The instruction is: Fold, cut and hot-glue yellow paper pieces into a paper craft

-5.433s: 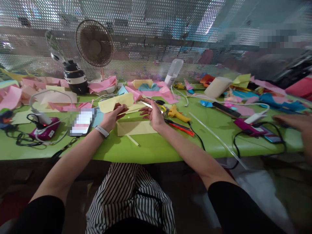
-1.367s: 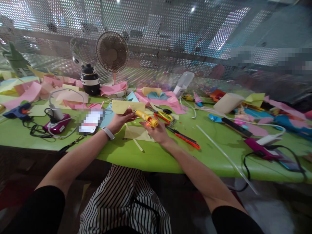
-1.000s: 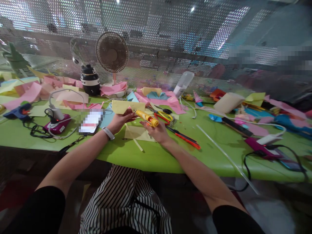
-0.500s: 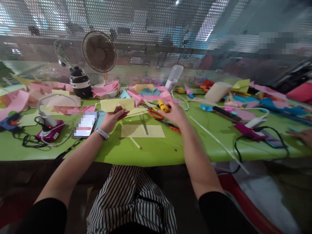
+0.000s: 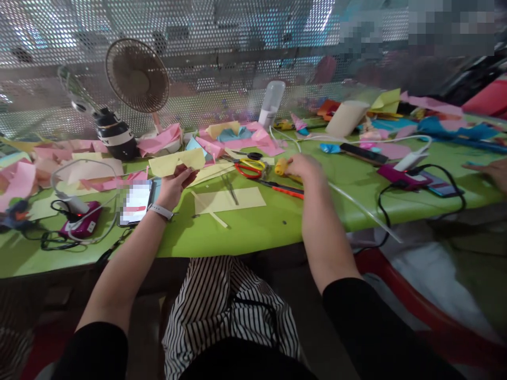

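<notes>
My left hand (image 5: 174,187), with a pale band on its wrist, pinches a strip of yellow paper (image 5: 164,162) above the table. My right hand (image 5: 304,168) is closed around a yellow tool (image 5: 281,167); the fingers hide most of it, so its kind is unclear. Just left of that tool lie scissors with red and yellow handles (image 5: 249,170). A red and black tool (image 5: 283,189) rests below them. Between my hands a flat piece of yellow paper (image 5: 249,199) lies on the green table (image 5: 253,232), with tweezers (image 5: 230,191) across it and a narrow paper strip (image 5: 218,219) beside it.
A phone (image 5: 137,203) and a purple power adapter (image 5: 85,219) with cables lie at left. A fan (image 5: 137,76), a black pot (image 5: 114,134) and paper scraps line the back. A clear rod (image 5: 364,211) overhangs the front edge. Another person's hand (image 5: 491,171) is at far right.
My right hand has moved right with the yellow tool, away from the scissors. The left hand still holds the paper, now tilted. The view has shifted.
</notes>
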The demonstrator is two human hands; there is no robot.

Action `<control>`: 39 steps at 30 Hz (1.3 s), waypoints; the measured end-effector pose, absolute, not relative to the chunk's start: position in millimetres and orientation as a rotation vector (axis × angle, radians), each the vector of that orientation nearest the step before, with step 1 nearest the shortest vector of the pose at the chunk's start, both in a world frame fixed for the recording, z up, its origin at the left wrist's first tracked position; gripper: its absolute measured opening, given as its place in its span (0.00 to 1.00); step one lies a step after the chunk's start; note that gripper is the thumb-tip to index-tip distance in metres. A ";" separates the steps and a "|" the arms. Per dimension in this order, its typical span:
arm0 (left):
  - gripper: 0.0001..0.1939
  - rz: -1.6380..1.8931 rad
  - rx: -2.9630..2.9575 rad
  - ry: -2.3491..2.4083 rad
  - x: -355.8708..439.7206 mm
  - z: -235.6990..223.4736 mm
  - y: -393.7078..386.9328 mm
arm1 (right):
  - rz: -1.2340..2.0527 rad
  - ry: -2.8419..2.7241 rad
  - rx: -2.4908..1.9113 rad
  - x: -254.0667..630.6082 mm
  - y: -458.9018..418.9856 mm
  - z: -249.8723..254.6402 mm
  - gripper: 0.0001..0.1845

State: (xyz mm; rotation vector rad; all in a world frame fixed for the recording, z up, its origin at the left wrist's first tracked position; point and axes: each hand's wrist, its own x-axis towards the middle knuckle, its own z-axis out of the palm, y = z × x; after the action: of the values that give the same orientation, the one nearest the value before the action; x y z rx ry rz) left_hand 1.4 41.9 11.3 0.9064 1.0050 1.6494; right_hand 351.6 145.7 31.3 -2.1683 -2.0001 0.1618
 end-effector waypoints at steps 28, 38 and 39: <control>0.11 1.616 0.868 1.005 2.0 8.1 36.7 | 1.241 -1.484 -1.034 254.9 100.3 23.3 0.08; 0.10 1.606 0.829 1.000 4.4 7.2 36.7 | 0.864 -1.673 -0.899 237.6 97.3 0.8 0.27; 0.09 1.606 0.831 0.996 4.5 7.2 36.4 | 0.782 -1.734 -0.914 237.0 97.5 -1.6 0.26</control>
State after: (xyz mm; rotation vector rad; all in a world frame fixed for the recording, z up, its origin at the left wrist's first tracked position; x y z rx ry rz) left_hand 4.5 36.4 7.2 0.8305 0.9956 1.6057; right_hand 237.0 97.5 -1.6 -0.9140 -1.7337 0.7816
